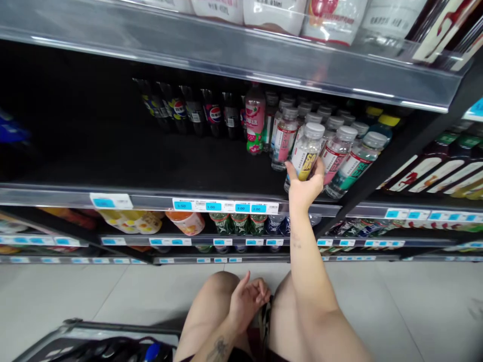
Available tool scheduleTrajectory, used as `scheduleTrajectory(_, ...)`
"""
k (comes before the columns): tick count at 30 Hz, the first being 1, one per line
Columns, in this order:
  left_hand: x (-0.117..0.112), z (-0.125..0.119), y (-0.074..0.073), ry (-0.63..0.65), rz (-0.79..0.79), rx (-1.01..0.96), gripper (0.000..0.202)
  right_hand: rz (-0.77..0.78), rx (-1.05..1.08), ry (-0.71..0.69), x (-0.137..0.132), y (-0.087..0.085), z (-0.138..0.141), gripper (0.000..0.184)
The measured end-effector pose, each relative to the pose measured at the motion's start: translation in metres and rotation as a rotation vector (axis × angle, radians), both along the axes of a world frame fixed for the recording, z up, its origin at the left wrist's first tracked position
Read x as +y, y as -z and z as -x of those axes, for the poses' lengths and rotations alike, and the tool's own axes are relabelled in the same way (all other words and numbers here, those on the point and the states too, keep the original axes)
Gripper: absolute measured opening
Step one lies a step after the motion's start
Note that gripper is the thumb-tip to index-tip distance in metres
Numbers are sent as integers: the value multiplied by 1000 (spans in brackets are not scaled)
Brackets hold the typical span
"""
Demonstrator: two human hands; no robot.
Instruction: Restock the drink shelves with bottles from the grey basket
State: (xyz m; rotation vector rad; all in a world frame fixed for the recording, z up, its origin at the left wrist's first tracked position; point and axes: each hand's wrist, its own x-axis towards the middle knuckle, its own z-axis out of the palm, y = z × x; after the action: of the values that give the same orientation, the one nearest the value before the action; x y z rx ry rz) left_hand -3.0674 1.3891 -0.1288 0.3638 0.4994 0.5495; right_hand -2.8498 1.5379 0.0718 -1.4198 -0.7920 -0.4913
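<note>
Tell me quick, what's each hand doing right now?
Left hand: open, loosely curled, nothing seen in it.
Right hand: closed around a white-capped bottle.

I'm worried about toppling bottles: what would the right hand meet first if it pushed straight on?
The right hand already holds the yellow-labelled bottle; straight on, that would probably meet the bottle behind it, though depth is unclear.

Shelf edge (147,198): we record one price tag (182,205) at 3.50 and, rightward, three blue tags (242,207) at 3.00 each. Bottle (302,157) in the right hand (306,190): large letters, apparently SODA. Dark bottle (213,114): round Pepsi emblem. Upper bottles (273,12) and lower tags (170,242): small print, mostly too blurred for us.
</note>
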Motion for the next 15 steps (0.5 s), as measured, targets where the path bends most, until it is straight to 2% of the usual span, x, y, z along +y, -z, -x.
scheduleTrajectory(4, 0, -3, -4, 8, 4, 18, 63, 113, -107, 111, -13, 0, 16, 75)
scheduleTrajectory(8, 0, -2, -6, 6, -5, 28, 61, 164, -199, 215, -21, -1, 32, 75)
scheduleTrajectory(12, -1, 0, -5, -17, -6, 44, 61, 188, -132, 267, -15, 2, 27, 73)
scheduleTrajectory(15, -1, -2, -2, -36, -21, 78, 63, 176, -102, 240, -12, 3, 18, 64)
